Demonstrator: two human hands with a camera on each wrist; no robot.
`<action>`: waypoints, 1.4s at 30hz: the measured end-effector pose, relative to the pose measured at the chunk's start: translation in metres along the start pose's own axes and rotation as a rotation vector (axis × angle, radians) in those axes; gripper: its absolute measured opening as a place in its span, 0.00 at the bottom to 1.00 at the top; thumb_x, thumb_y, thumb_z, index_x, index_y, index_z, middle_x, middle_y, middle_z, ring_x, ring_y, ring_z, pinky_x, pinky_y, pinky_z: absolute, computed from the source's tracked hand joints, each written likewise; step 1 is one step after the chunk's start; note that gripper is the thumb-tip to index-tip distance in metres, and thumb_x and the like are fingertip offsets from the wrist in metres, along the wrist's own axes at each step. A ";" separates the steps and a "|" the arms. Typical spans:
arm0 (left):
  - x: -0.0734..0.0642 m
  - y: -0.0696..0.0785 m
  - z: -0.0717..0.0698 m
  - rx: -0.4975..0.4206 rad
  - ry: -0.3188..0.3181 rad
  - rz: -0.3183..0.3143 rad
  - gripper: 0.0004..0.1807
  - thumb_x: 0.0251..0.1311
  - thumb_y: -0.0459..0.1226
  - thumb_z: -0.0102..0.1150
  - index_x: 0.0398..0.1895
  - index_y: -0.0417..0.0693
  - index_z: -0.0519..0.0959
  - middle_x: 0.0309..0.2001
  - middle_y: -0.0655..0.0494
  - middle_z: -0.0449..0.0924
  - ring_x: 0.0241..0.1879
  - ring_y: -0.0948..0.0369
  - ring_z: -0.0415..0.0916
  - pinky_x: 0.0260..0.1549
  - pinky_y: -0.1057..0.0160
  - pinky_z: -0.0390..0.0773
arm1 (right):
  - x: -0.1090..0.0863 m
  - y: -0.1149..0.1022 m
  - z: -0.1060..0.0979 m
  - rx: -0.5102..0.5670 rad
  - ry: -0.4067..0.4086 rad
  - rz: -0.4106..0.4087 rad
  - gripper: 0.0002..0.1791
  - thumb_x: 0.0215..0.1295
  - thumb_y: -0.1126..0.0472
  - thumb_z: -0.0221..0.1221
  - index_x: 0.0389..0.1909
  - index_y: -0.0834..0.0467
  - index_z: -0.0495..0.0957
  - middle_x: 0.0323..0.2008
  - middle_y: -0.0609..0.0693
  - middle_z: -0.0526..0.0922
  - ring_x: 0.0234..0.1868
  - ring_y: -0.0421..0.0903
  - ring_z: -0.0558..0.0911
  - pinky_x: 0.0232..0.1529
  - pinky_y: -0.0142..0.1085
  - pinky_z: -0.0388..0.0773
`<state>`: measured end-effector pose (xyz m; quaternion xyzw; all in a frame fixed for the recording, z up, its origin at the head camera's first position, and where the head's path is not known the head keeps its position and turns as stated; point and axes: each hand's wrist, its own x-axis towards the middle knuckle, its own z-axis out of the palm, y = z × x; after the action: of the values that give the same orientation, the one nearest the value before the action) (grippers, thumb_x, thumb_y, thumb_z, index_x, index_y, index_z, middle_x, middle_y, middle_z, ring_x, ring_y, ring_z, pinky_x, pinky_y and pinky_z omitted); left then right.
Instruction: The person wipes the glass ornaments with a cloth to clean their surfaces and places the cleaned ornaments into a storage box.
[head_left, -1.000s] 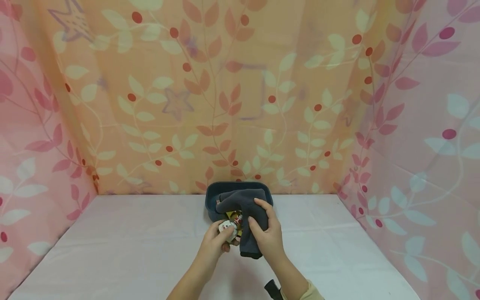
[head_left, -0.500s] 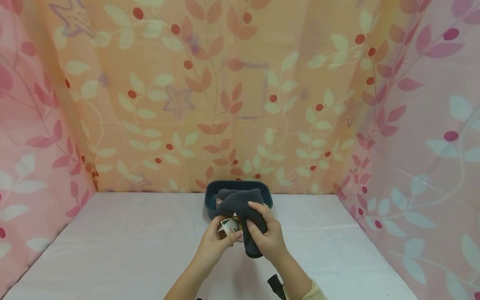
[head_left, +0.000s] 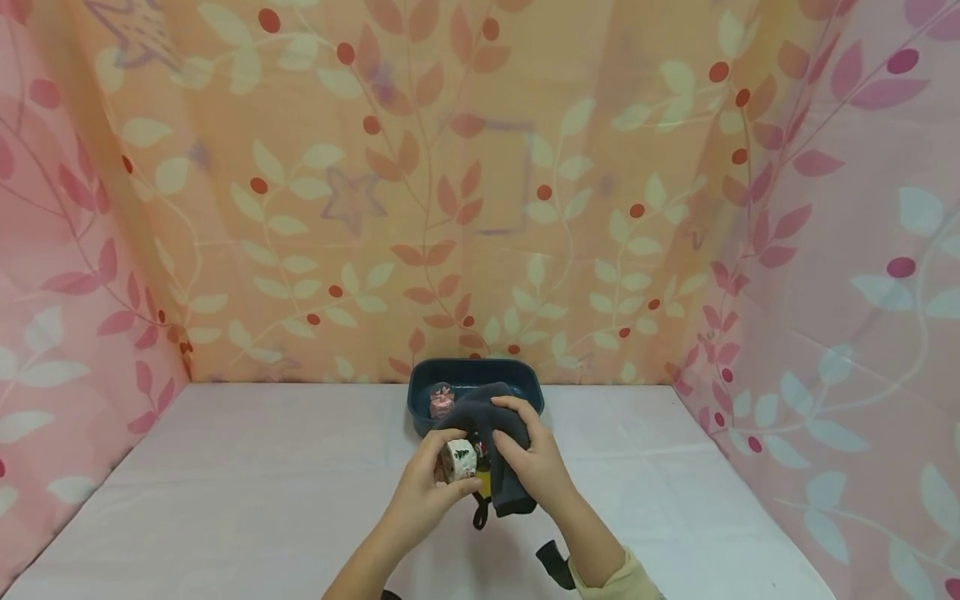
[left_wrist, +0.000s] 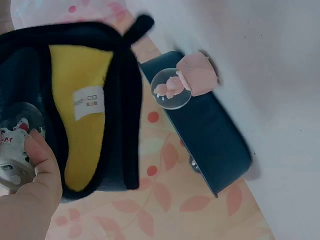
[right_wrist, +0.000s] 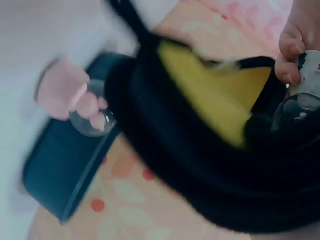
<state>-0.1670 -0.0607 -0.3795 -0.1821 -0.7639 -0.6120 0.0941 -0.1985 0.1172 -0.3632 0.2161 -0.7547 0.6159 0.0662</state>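
My left hand (head_left: 425,481) pinches a snow globe (head_left: 459,460) with a white patterned base between thumb and fingers. In the left wrist view the clear dome of this snow globe (left_wrist: 14,165) is against the mouth of a dark oven mitt (left_wrist: 122,150). My right hand (head_left: 537,458) grips the oven mitt (head_left: 510,487), thumb on the near side. Its yellow lining (right_wrist: 205,95), black trim and hanging loop show. Over in the right wrist view, the fingers of my left hand (right_wrist: 290,55) appear beside the mitt's opening; the right hand itself is hidden there.
Behind the hands stands a dark blue basin (head_left: 525,377) with a pink object (head_left: 442,402) at its left. A pink snow globe (left_wrist: 197,75) shows against the basin's near side in both wrist views. Another dome (left_wrist: 194,164) peeks past its rim. A black strap (head_left: 555,565) hangs near the right wrist.
The globe has turned in my left hand, from its decorated side to a mostly white one. The mitt has shifted, uncovering the pink object; its loop and yellow lining now show below.
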 end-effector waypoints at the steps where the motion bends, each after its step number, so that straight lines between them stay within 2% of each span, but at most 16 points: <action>1: 0.000 0.000 0.000 0.007 -0.004 0.008 0.29 0.50 0.29 0.71 0.56 0.38 0.71 0.44 0.49 0.70 0.34 0.58 0.66 0.30 0.68 0.71 | 0.001 0.000 -0.001 0.050 0.000 0.051 0.21 0.68 0.66 0.54 0.62 0.55 0.69 0.58 0.63 0.70 0.40 0.50 0.79 0.35 0.37 0.78; 3: -0.001 -0.001 0.000 -0.013 -0.015 0.007 0.29 0.51 0.28 0.71 0.56 0.38 0.70 0.48 0.47 0.70 0.37 0.57 0.67 0.33 0.68 0.73 | 0.002 0.001 -0.002 0.139 0.003 0.123 0.21 0.69 0.66 0.52 0.62 0.57 0.68 0.59 0.63 0.68 0.42 0.51 0.78 0.37 0.37 0.79; 5: -0.001 -0.001 0.000 -0.068 -0.026 -0.008 0.30 0.52 0.27 0.69 0.58 0.37 0.68 0.51 0.44 0.70 0.40 0.56 0.69 0.36 0.69 0.75 | 0.004 0.003 -0.002 0.214 0.009 0.160 0.21 0.70 0.66 0.50 0.62 0.59 0.67 0.59 0.64 0.68 0.44 0.51 0.78 0.40 0.37 0.79; 9: 0.000 -0.003 -0.001 -0.220 -0.030 -0.085 0.31 0.56 0.28 0.67 0.62 0.36 0.64 0.52 0.41 0.70 0.43 0.54 0.72 0.39 0.68 0.77 | 0.004 0.007 -0.002 0.303 0.017 0.220 0.21 0.70 0.64 0.49 0.63 0.61 0.65 0.58 0.62 0.68 0.44 0.50 0.79 0.42 0.38 0.79; 14: 0.002 -0.003 -0.004 -0.350 -0.005 -0.166 0.31 0.60 0.30 0.64 0.64 0.39 0.62 0.58 0.40 0.68 0.50 0.53 0.72 0.46 0.66 0.76 | 0.002 0.009 -0.002 0.337 0.016 0.279 0.21 0.70 0.63 0.50 0.62 0.60 0.65 0.59 0.62 0.68 0.44 0.49 0.79 0.42 0.39 0.80; 17: 0.003 -0.003 -0.006 -0.380 0.024 -0.197 0.31 0.61 0.31 0.63 0.65 0.40 0.62 0.60 0.41 0.67 0.51 0.54 0.72 0.47 0.66 0.75 | 0.001 0.007 -0.005 0.315 0.052 0.263 0.21 0.69 0.64 0.50 0.63 0.60 0.66 0.59 0.62 0.68 0.44 0.49 0.79 0.41 0.38 0.80; 20: 0.003 -0.003 -0.007 -0.392 0.057 -0.201 0.32 0.61 0.30 0.63 0.66 0.40 0.62 0.59 0.41 0.67 0.51 0.55 0.72 0.45 0.66 0.76 | -0.001 0.003 -0.006 0.275 0.132 0.170 0.22 0.69 0.66 0.51 0.64 0.60 0.66 0.60 0.62 0.67 0.44 0.50 0.79 0.40 0.37 0.80; 22: 0.003 -0.002 -0.008 -0.372 0.071 -0.180 0.32 0.59 0.30 0.64 0.65 0.41 0.63 0.58 0.42 0.68 0.49 0.55 0.72 0.43 0.67 0.76 | -0.002 -0.001 -0.006 0.209 0.182 0.053 0.22 0.70 0.67 0.51 0.64 0.59 0.66 0.60 0.61 0.66 0.46 0.50 0.79 0.40 0.36 0.80; 24: 0.003 0.000 -0.008 -0.340 0.068 -0.144 0.32 0.57 0.28 0.66 0.64 0.39 0.64 0.55 0.42 0.70 0.46 0.56 0.73 0.40 0.67 0.77 | -0.003 -0.005 -0.004 0.123 0.195 -0.113 0.22 0.69 0.71 0.51 0.63 0.59 0.67 0.58 0.61 0.68 0.44 0.48 0.79 0.38 0.36 0.80; 27: 0.003 0.003 -0.007 -0.259 0.055 -0.070 0.32 0.54 0.28 0.68 0.62 0.38 0.66 0.49 0.43 0.73 0.41 0.57 0.74 0.37 0.67 0.76 | -0.002 -0.006 0.002 -0.025 0.126 -0.362 0.24 0.65 0.75 0.53 0.61 0.59 0.69 0.52 0.63 0.74 0.40 0.45 0.79 0.34 0.36 0.80; 29: 0.002 0.004 -0.006 -0.199 0.061 -0.023 0.31 0.53 0.27 0.68 0.61 0.37 0.67 0.47 0.44 0.73 0.39 0.59 0.72 0.36 0.68 0.74 | 0.000 -0.004 0.005 -0.084 0.068 -0.467 0.24 0.63 0.77 0.53 0.59 0.59 0.69 0.48 0.64 0.76 0.36 0.44 0.79 0.30 0.37 0.79; 30: 0.001 0.005 -0.006 -0.168 0.065 -0.002 0.31 0.53 0.26 0.68 0.61 0.37 0.67 0.48 0.44 0.73 0.39 0.59 0.70 0.36 0.68 0.72 | 0.000 -0.003 0.007 -0.098 0.044 -0.481 0.24 0.63 0.77 0.54 0.59 0.59 0.69 0.46 0.64 0.77 0.34 0.45 0.79 0.29 0.37 0.79; 32: 0.000 0.005 -0.006 -0.124 0.077 0.023 0.30 0.52 0.26 0.68 0.59 0.37 0.69 0.50 0.45 0.72 0.40 0.58 0.69 0.37 0.67 0.72 | 0.001 -0.001 0.009 -0.111 0.028 -0.433 0.24 0.63 0.76 0.54 0.59 0.58 0.69 0.47 0.65 0.77 0.33 0.45 0.79 0.28 0.37 0.79; 36: -0.002 0.006 -0.006 -0.117 0.074 0.021 0.28 0.52 0.24 0.67 0.58 0.39 0.69 0.55 0.43 0.70 0.46 0.54 0.70 0.41 0.67 0.73 | 0.000 0.000 0.009 0.024 0.041 -0.188 0.22 0.67 0.70 0.53 0.61 0.58 0.68 0.51 0.64 0.73 0.36 0.46 0.79 0.32 0.36 0.80; 39: -0.002 0.004 -0.006 -0.220 0.050 -0.033 0.29 0.55 0.24 0.65 0.60 0.38 0.66 0.58 0.40 0.67 0.51 0.51 0.71 0.47 0.67 0.74 | 0.000 0.002 0.008 0.174 0.041 -0.021 0.21 0.70 0.67 0.51 0.63 0.59 0.67 0.55 0.63 0.70 0.42 0.48 0.79 0.38 0.36 0.80; 42: -0.002 0.003 -0.007 -0.356 0.038 -0.103 0.31 0.59 0.24 0.62 0.64 0.38 0.63 0.61 0.38 0.66 0.53 0.51 0.71 0.48 0.67 0.75 | -0.001 0.004 0.008 0.267 0.035 0.062 0.21 0.71 0.66 0.49 0.63 0.61 0.65 0.56 0.64 0.69 0.44 0.49 0.79 0.40 0.37 0.81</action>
<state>-0.1649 -0.0678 -0.3761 -0.1451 -0.6500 -0.7447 0.0431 -0.1981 0.1108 -0.3691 0.1886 -0.6711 0.7163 0.0309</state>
